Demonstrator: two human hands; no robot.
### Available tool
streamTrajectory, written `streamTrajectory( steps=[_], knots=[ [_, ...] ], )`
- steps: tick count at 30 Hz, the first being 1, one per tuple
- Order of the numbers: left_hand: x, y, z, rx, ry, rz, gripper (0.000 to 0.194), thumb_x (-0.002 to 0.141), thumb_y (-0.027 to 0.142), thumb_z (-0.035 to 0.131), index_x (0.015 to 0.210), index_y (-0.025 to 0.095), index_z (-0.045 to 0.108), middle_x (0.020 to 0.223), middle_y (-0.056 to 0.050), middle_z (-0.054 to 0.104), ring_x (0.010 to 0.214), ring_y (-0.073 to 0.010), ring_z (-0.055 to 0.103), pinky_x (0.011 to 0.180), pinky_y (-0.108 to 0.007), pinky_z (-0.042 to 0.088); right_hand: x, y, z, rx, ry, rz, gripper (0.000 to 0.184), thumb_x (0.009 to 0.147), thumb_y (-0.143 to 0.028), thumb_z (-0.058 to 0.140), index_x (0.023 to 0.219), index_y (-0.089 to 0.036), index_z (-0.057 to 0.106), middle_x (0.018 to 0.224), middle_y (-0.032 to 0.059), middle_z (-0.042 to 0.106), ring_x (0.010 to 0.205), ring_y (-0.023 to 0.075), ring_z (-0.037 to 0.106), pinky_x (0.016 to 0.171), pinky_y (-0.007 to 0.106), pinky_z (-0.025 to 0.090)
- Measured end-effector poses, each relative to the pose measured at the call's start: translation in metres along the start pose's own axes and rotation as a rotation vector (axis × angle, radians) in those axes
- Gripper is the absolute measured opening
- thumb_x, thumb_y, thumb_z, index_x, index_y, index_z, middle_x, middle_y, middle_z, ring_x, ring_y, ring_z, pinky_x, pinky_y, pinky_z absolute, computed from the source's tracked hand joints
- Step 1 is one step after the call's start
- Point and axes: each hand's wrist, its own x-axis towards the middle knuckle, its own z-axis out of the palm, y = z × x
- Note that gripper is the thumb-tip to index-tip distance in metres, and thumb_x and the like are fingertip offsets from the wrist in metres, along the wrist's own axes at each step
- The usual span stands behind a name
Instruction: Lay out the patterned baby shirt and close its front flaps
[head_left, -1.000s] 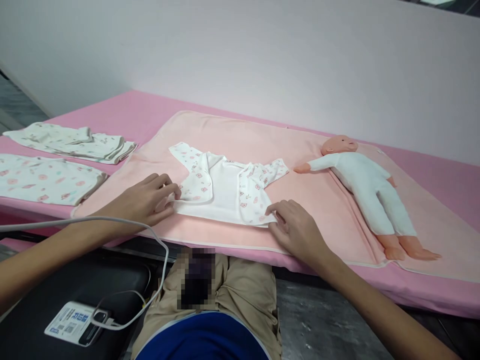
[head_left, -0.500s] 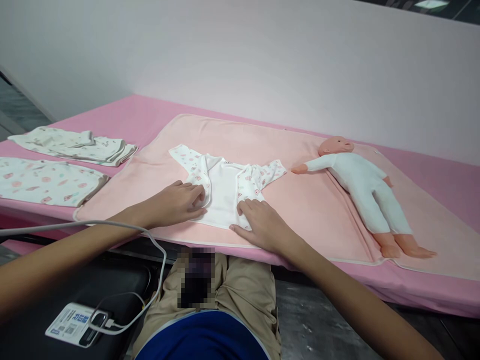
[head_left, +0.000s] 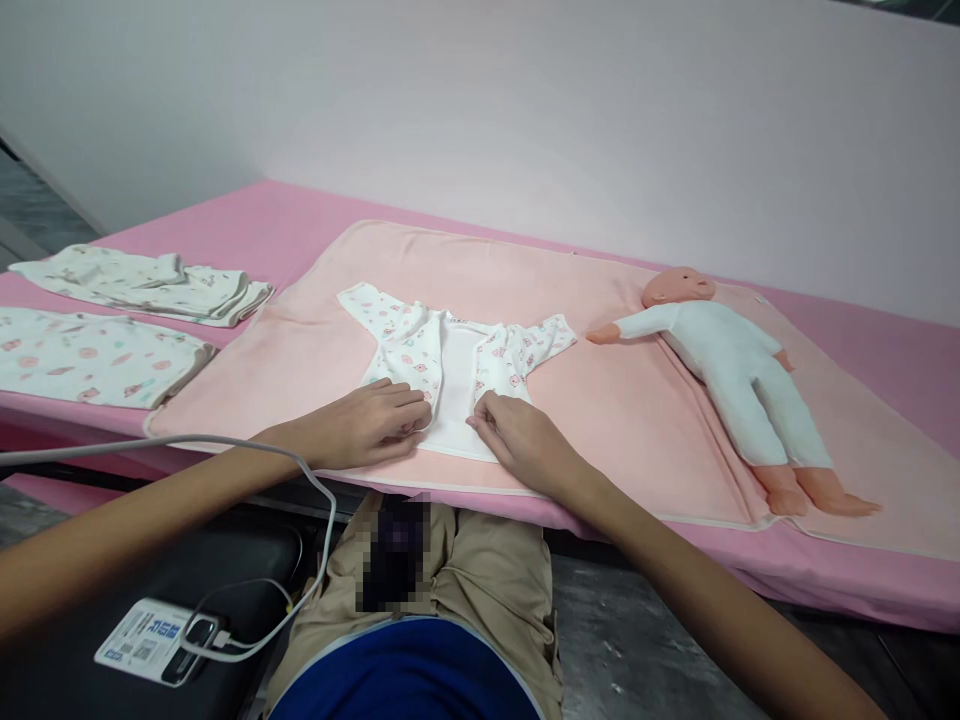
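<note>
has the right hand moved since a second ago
Yes: against the doll, which lies in the same place, the right hand has moved left, toward the middle of the white shirt.

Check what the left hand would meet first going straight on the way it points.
Probably the right hand, whose fingers lie across the open front of the baby shirt; height is hard to judge, so the left hand might pass over them.

Both hands are in close together, left hand point(head_left: 382, 422) and right hand point(head_left: 525, 440), fingers curled, forearms angling inward.
</note>
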Motion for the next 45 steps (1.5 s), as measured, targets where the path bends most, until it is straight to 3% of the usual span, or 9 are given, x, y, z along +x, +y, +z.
streamTrajectory(
  steps=[3,6,10,13,16,24,30,39,45],
  knots=[
    [0.003,-0.001,-0.002,-0.053,-0.009,0.026,0.024,0.114,0.040,0.048,0.100,0.023,0.057,0.094,-0.005,0.065,0.086,-0.0219,0.059,0.084,-0.038,0.044,0.003,-0.001,0.002,-0.014,-0.064,-0.022,0.024,0.116,-0.039,0.049,0.100,-0.021,0.054,0.096,0.0049,0.069,0.087,0.0210,0.063,0.079,0.034,0.044],
    [0.013,-0.015,-0.006,-0.066,0.088,-0.042,0.027,0.113,0.044,0.048,0.103,0.023,0.061,0.096,-0.006,0.067,0.088,-0.0235,0.060,0.088,-0.040,0.046,0.016,-0.005,0.004,-0.029,-0.046,0.036,0.029,0.115,-0.048,0.051,0.105,-0.021,0.058,0.106,0.0072,0.071,0.095,0.0225,0.064,0.083,0.035,0.045],
    [0.042,-0.064,-0.002,0.048,0.266,-0.247,0.031,0.110,0.045,0.046,0.123,0.022,0.061,0.128,-0.014,0.068,0.119,-0.0341,0.061,0.103,-0.051,0.048,0.048,-0.010,0.012,-0.071,-0.010,0.181,0.035,0.112,-0.054,0.057,0.101,-0.021,0.059,0.112,0.0092,0.073,0.097,0.0240,0.066,0.082,0.035,0.044],
    [0.069,-0.106,0.009,0.068,0.267,-0.351,0.040,0.105,0.043,0.047,0.136,0.021,0.059,0.149,-0.017,0.060,0.136,-0.0397,0.054,0.111,-0.058,0.046,0.072,-0.011,0.021,-0.080,-0.006,0.269,0.037,0.108,-0.054,0.063,0.094,-0.021,0.059,0.109,0.0095,0.075,0.094,0.0245,0.066,0.077,0.034,0.041],
    [0.092,-0.135,0.021,0.003,0.230,-0.415,0.045,0.103,0.043,0.045,0.139,0.021,0.060,0.150,-0.017,0.061,0.140,-0.0402,0.052,0.115,-0.061,0.044,0.087,-0.008,0.028,-0.032,-0.031,0.309,0.033,0.103,-0.050,0.069,0.088,-0.021,0.061,0.097,0.0063,0.075,0.087,0.0231,0.065,0.073,0.033,0.038],
    [0.100,-0.171,0.025,-0.139,0.257,-0.299,0.038,0.096,0.037,0.042,0.123,0.023,0.065,0.144,-0.012,0.067,0.135,-0.0348,0.057,0.123,-0.058,0.038,0.082,-0.005,0.028,0.194,-0.034,0.305,0.039,0.100,-0.045,0.067,0.074,-0.022,0.048,0.074,-0.0034,0.062,0.068,0.0144,0.051,0.072,0.030,0.034],
    [0.095,-0.181,0.014,-0.129,0.234,-0.262,0.032,0.086,0.040,0.053,0.108,0.021,0.066,0.140,-0.014,0.069,0.139,-0.0364,0.054,0.124,-0.054,0.036,0.078,-0.006,0.028,0.207,-0.020,0.261,0.041,0.101,-0.046,0.061,0.075,-0.023,0.039,0.072,-0.0045,0.057,0.068,0.0143,0.047,0.073,0.030,0.034],
    [0.125,-0.154,0.016,-0.105,0.339,-0.251,0.037,0.103,0.042,0.043,0.125,0.020,0.062,0.136,-0.015,0.068,0.121,-0.0331,0.061,0.115,-0.054,0.042,0.065,-0.012,0.021,0.344,0.048,0.363,0.041,0.101,-0.047,0.058,0.072,-0.023,0.042,0.069,-0.0026,0.053,0.068,0.0160,0.048,0.068,0.030,0.035],
    [0.120,-0.149,0.027,-0.068,0.260,-0.327,0.052,0.106,0.057,0.045,0.144,0.023,0.054,0.145,-0.016,0.064,0.131,-0.0386,0.057,0.114,-0.058,0.041,0.045,-0.009,0.026,0.160,0.062,0.256,0.030,0.103,-0.036,0.064,0.078,-0.021,0.055,0.075,-0.0023,0.065,0.075,0.0171,0.059,0.089,0.036,0.041]
  ],
)
